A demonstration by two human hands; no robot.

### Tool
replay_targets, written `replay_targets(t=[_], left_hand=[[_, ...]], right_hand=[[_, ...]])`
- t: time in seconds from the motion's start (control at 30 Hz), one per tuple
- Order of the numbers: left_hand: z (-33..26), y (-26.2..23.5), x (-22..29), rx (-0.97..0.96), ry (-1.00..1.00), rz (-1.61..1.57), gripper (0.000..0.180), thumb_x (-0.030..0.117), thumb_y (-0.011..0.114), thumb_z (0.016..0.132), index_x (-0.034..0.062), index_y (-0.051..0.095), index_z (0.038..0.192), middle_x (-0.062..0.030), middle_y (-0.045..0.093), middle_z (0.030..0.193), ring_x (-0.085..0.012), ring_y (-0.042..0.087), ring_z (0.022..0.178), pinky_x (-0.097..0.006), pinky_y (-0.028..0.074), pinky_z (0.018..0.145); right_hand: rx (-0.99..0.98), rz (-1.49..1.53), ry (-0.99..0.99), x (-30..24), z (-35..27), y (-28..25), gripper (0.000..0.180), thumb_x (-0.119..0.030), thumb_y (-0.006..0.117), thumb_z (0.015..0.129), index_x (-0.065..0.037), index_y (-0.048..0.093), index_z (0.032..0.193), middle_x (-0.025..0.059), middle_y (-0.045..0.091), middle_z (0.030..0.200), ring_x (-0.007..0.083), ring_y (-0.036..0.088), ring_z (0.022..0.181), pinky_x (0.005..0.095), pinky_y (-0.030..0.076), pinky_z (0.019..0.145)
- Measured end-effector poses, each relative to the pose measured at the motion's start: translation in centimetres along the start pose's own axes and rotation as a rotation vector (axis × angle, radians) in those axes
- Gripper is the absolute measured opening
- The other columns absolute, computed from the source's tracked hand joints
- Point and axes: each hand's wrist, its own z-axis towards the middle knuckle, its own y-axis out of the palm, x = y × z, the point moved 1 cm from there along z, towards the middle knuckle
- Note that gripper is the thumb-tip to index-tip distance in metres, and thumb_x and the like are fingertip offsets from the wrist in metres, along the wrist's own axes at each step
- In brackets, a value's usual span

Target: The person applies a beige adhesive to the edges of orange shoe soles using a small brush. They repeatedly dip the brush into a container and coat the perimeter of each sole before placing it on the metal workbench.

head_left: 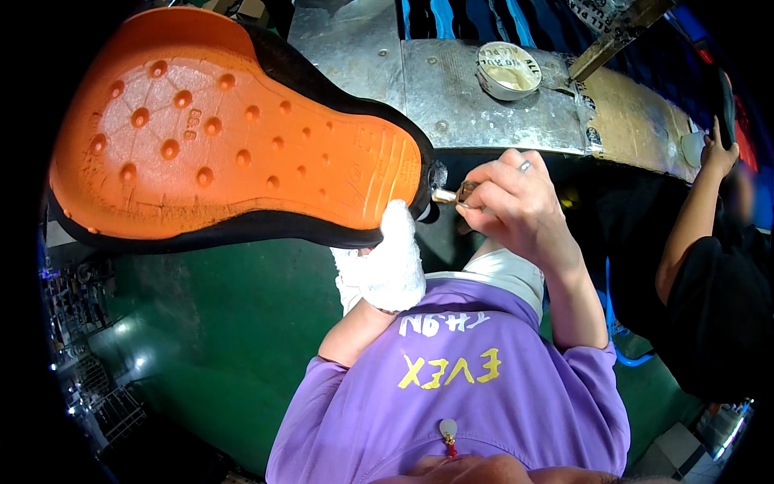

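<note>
My left hand (389,266), in a white cloth glove, grips the heel end of a shoe turned sole up. The orange sole (234,137) has round studs and a black rim, and it fills the upper left of the view. My bare right hand (512,206), with a ring on one finger, is closed on a small brush (446,195) whose metal ferrule touches the heel edge of the shoe. My purple shirt shows below both hands.
A metal-topped bench (484,105) runs across the top, with an open round tin of pale paste (506,71) on it. Another person in black (709,274) sits at the right, one hand raised to the bench. The floor below is green.
</note>
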Motion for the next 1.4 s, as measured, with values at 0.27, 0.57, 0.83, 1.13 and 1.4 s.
replay_targets(t=[0.27, 0.57, 0.83, 1.13, 1.4], left_hand=[[-0.2, 1.5, 2.7, 0.053, 0.097, -0.210, 0.024, -0.001, 0.066, 0.091, -0.0025, 0.063, 0.115, -0.0098, 0.070, 0.109, -0.0168, 0.067, 0.094, -0.030, 0.055, 0.082], [-0.2, 1.1, 1.9, 0.079, 0.209, 0.028, 0.027, 0.005, 0.076, 0.089, -0.0030, 0.064, 0.112, -0.0101, 0.071, 0.107, -0.0170, 0.069, 0.090, -0.032, 0.055, 0.078], [-0.6, -0.1, -0.5, -0.058, 0.188, 0.174, 0.031, 0.014, 0.067, 0.099, -0.0004, 0.063, 0.126, -0.0092, 0.068, 0.123, -0.0155, 0.064, 0.110, -0.030, 0.049, 0.095], [-0.4, 0.1, 0.5, -0.123, -0.255, 0.081, 0.030, 0.023, 0.064, 0.101, 0.0022, 0.065, 0.123, -0.0088, 0.069, 0.117, -0.0172, 0.065, 0.105, -0.032, 0.050, 0.092], [-0.3, -0.4, -0.1, -0.134, -0.226, 0.118, 0.027, 0.023, 0.063, 0.101, 0.0027, 0.065, 0.119, -0.0071, 0.069, 0.113, -0.0175, 0.064, 0.099, -0.032, 0.050, 0.090]], right_hand=[[0.155, 0.013, 0.152, -0.4, -0.8, 0.6, 0.018, -0.013, 0.083, 0.068, -0.012, 0.065, 0.073, 0.0010, 0.066, 0.088, 0.0204, 0.060, 0.080, 0.0355, 0.041, 0.075], [0.362, -0.235, 0.285, -0.2, -1.3, 3.2, 0.019, -0.015, 0.083, 0.067, -0.013, 0.064, 0.070, 0.0002, 0.065, 0.084, 0.0202, 0.060, 0.077, 0.0365, 0.040, 0.072], [0.389, -0.231, 0.287, -0.5, -0.7, 4.0, 0.021, -0.015, 0.083, 0.066, -0.013, 0.062, 0.069, 0.0006, 0.064, 0.082, 0.0201, 0.059, 0.076, 0.0367, 0.039, 0.070], [0.385, -0.152, 0.339, -1.1, -0.7, 4.3, 0.019, -0.013, 0.082, 0.070, -0.012, 0.063, 0.071, 0.0002, 0.063, 0.078, 0.0219, 0.059, 0.075, 0.0374, 0.038, 0.070], [0.404, -0.116, 0.357, -1.3, -0.9, 4.2, 0.018, -0.013, 0.082, 0.069, -0.012, 0.064, 0.071, 0.0013, 0.065, 0.080, 0.0221, 0.060, 0.075, 0.0372, 0.039, 0.069]])
